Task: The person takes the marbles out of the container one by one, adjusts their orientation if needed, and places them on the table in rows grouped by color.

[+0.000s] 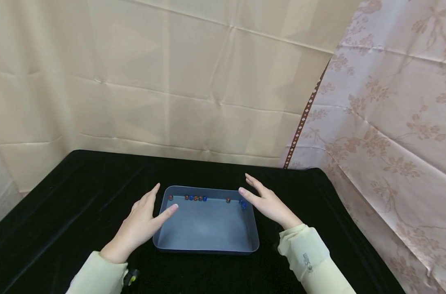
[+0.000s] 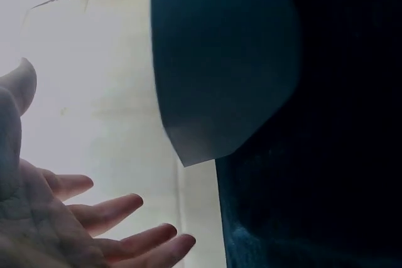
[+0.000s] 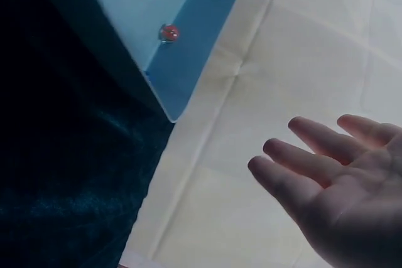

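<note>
A blue-grey rectangular tray (image 1: 204, 228) lies on the black cloth between my two hands. Along its far side sit small glass marbles: a reddish-brown one (image 1: 170, 197) in the far left corner, a short mixed row of red and blue, and a lone red marble (image 1: 228, 200) further right. Several blue marbles (image 1: 243, 204) cluster in the far right corner. My left hand (image 1: 136, 222) hovers at the tray's left edge, fingers extended and thumb over the rim. At the right edge is my right hand (image 1: 268, 204), fingers straight, palm turned inward. Both hands hold nothing.
Black velvety cloth (image 1: 98, 196) covers the table under and around the tray. Behind it hangs a cream curtain (image 1: 193, 81). A pink floral curtain (image 1: 399, 122) with a brown patterned border hangs along the right side.
</note>
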`<state>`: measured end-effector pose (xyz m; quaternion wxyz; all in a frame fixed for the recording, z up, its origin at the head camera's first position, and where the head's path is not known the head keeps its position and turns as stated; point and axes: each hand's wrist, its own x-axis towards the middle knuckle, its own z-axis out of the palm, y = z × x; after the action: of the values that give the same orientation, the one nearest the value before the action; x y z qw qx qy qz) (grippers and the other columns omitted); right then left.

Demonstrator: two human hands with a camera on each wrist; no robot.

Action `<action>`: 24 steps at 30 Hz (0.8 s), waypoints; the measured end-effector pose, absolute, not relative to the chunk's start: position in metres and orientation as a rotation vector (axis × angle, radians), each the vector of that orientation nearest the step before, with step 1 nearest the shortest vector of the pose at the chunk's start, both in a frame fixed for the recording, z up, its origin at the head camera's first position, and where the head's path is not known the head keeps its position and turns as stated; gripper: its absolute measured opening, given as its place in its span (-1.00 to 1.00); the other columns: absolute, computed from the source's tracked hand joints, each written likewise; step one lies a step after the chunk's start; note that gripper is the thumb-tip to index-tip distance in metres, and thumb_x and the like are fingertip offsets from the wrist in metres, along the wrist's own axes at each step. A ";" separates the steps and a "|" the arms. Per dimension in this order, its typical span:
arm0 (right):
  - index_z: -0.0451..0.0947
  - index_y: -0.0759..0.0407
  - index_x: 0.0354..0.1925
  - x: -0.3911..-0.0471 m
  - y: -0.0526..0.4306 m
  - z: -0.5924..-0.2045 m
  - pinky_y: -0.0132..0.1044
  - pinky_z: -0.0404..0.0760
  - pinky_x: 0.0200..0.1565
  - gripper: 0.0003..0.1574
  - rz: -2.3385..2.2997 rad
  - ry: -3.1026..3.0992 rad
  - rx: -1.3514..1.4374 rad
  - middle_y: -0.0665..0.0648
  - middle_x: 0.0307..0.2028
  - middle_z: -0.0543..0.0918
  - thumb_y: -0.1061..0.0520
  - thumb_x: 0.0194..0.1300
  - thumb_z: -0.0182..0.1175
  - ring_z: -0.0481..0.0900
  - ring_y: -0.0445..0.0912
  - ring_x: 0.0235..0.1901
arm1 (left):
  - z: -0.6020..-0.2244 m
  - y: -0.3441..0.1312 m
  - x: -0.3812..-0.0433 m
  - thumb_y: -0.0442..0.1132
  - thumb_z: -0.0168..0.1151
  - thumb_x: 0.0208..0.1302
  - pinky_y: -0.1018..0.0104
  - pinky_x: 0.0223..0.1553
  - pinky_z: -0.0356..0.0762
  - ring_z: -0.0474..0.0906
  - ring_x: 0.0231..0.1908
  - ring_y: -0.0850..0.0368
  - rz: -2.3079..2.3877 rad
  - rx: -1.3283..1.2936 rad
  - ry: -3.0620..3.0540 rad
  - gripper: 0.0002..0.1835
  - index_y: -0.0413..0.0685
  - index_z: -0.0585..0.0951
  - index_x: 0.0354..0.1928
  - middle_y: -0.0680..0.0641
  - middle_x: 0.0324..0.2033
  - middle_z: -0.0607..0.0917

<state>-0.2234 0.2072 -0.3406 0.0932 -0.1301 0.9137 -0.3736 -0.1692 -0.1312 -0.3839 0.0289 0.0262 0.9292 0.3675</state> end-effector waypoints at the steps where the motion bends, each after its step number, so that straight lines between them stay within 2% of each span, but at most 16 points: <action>1: -0.09 -0.06 0.57 -0.225 0.208 -0.341 0.28 0.13 0.44 -0.04 -1.121 2.701 -0.382 0.23 0.54 0.11 -0.38 0.44 -0.04 0.06 0.26 0.50 | -0.385 -0.131 -0.170 0.49 -0.08 0.28 -0.58 0.25 0.09 -0.06 0.44 -0.52 1.155 0.076 2.851 0.09 -0.02 -0.17 0.59 -0.39 0.53 -0.05; 7: -0.01 0.04 0.56 -0.233 0.210 -0.342 0.21 0.21 0.43 -0.10 -1.186 2.649 -0.362 0.29 0.49 0.20 -0.30 0.47 -0.03 0.15 0.23 0.48 | -0.387 -0.132 -0.173 0.43 -0.11 0.36 -0.43 0.37 0.02 -0.08 0.46 -0.47 1.280 0.086 2.754 0.05 -0.14 -0.18 0.57 -0.43 0.51 -0.07; 14: 0.09 0.02 0.53 -0.240 0.212 -0.338 0.21 0.28 0.40 -0.14 -1.234 2.593 -0.302 0.28 0.42 0.34 -0.34 0.46 -0.05 0.31 0.21 0.40 | -0.390 -0.134 -0.175 0.29 -0.07 0.44 -0.35 0.26 0.35 0.14 0.38 -0.52 1.396 0.092 2.674 -0.04 -0.20 -0.15 0.56 -0.48 0.48 0.04; 19: 0.14 0.03 0.51 -0.244 0.212 -0.336 0.11 0.38 0.37 -0.15 -1.268 2.560 -0.292 0.28 0.42 0.34 -0.35 0.46 -0.05 0.35 0.18 0.38 | -0.395 -0.135 -0.176 0.21 -0.03 0.47 -0.31 0.24 0.41 0.21 0.34 -0.52 1.431 0.102 2.663 -0.09 -0.23 -0.10 0.55 -0.49 0.44 0.11; 24: 0.15 0.08 0.50 -0.247 0.210 -0.336 0.11 0.40 0.36 -0.15 -1.279 2.537 -0.291 0.34 0.41 0.34 -0.34 0.47 -0.06 0.39 0.21 0.35 | -0.401 -0.137 -0.177 0.17 -0.02 0.48 -0.21 0.20 0.49 0.31 0.30 -0.45 1.502 0.065 2.620 -0.15 -0.20 -0.03 0.54 -0.47 0.42 0.19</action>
<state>-0.2472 0.2101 -0.3356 0.1424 -0.1007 0.8793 -0.4431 -0.1769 -0.1373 -0.4014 0.0606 0.0215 0.8658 0.4963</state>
